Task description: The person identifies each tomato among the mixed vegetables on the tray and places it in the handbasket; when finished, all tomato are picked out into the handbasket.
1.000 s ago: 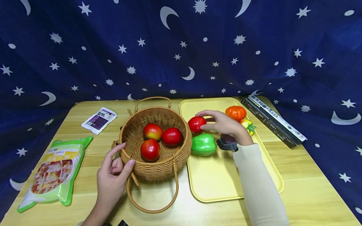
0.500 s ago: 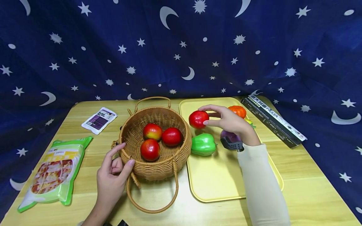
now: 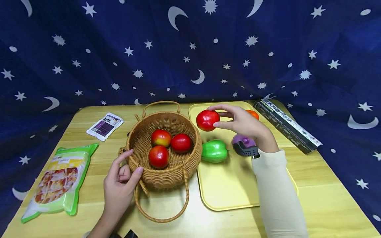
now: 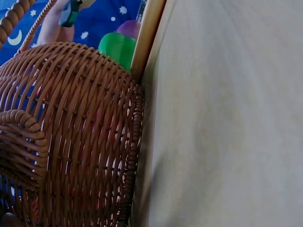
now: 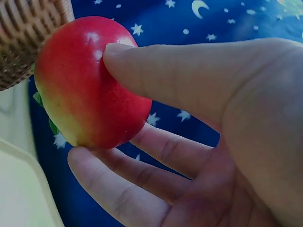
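Observation:
My right hand (image 3: 242, 122) pinches a glossy, apple-like red fruit (image 3: 207, 120) with a yellowish patch, between thumb and fingers. It holds the fruit above the far part of the yellow tray (image 3: 229, 195), right of the basket. In the right wrist view, the thumb presses one side of the red fruit (image 5: 94, 80), and fingertips support the other. Small green bits show at the fruit's edge. My left hand (image 3: 120, 185) rests its thumb and index fingertips at the near-left rim of the wicker basket (image 3: 166, 180). Three similar fruits (image 3: 158, 157) lie inside.
A green bell pepper (image 3: 215, 151) and a purple vegetable (image 3: 242, 141) sit on the tray. An orange item (image 3: 253, 114) is mostly behind my right hand. A black pasta box (image 3: 287, 125) lies right; a food bag (image 3: 59, 183) and purple-white pouch (image 3: 105, 126) lie left.
My right hand has lifted the red fruit up off its place beside the green pepper, uncovering more of the purple vegetable. My left hand keeps its place at the basket rim.

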The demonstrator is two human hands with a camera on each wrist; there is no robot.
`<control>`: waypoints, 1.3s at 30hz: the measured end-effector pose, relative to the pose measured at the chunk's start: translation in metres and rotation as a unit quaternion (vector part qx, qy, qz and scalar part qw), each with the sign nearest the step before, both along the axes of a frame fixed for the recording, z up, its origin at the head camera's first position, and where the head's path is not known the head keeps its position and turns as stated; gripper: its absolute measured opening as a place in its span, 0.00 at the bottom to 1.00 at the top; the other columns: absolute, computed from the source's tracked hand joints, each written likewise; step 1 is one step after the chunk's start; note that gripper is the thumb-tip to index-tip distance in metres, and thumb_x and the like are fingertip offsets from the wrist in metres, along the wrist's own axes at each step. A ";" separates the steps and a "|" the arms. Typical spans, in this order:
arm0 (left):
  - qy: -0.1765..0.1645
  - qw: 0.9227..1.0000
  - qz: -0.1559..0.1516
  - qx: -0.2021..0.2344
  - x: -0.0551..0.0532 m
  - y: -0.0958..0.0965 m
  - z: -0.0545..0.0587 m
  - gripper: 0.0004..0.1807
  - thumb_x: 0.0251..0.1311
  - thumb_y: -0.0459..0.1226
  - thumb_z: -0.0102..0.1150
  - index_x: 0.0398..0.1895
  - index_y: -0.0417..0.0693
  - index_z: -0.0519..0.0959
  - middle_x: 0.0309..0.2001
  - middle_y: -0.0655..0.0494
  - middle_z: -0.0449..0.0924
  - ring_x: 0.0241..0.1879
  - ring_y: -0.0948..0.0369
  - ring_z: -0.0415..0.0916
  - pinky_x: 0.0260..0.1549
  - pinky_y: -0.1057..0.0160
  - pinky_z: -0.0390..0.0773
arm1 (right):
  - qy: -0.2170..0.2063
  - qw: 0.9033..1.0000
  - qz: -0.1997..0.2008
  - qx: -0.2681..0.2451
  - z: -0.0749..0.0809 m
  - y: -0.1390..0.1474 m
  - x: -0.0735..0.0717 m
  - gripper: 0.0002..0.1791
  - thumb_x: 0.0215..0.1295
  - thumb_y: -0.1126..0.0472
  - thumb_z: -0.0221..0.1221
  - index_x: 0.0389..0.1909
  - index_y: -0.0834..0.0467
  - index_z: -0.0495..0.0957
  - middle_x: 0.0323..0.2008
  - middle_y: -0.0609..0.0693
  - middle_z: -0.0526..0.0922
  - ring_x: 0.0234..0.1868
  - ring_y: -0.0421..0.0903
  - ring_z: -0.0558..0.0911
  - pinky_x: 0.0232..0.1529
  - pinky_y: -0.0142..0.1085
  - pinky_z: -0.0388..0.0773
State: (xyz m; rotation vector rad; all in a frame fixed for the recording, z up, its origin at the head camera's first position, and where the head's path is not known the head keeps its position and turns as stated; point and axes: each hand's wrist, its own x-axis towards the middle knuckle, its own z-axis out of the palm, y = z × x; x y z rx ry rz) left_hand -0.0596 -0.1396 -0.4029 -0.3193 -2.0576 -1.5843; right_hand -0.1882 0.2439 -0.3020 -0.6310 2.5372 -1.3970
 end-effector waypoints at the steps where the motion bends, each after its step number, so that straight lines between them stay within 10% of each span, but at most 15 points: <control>1: -0.003 1.000 0.001 -0.001 0.000 0.000 0.000 0.33 0.51 0.15 0.67 0.63 0.34 0.76 0.18 0.52 0.52 0.20 0.63 0.50 0.19 0.67 0.53 | 0.006 1.000 0.004 0.000 0.004 -0.001 0.000 0.28 0.67 0.63 0.68 0.67 0.50 0.76 0.67 0.49 0.74 0.67 0.56 0.74 0.61 0.48 0.75; 12: 0.020 1.000 -0.003 0.010 0.002 0.001 0.002 0.32 0.50 0.14 0.65 0.62 0.30 0.75 0.18 0.55 0.51 0.19 0.65 0.50 0.19 0.67 0.52 | 0.051 0.997 0.061 0.022 0.038 -0.022 0.005 0.27 0.66 0.63 0.69 0.65 0.50 0.77 0.62 0.48 0.77 0.64 0.51 0.77 0.57 0.46 0.79; 39: 0.015 1.000 -0.011 0.013 0.001 0.004 0.007 0.32 0.52 0.15 0.66 0.63 0.33 0.75 0.18 0.53 0.52 0.19 0.64 0.50 0.18 0.66 0.52 | 0.079 0.973 0.196 0.091 0.063 -0.089 -0.011 0.25 0.68 0.63 0.67 0.65 0.50 0.77 0.62 0.44 0.76 0.62 0.43 0.75 0.52 0.39 0.81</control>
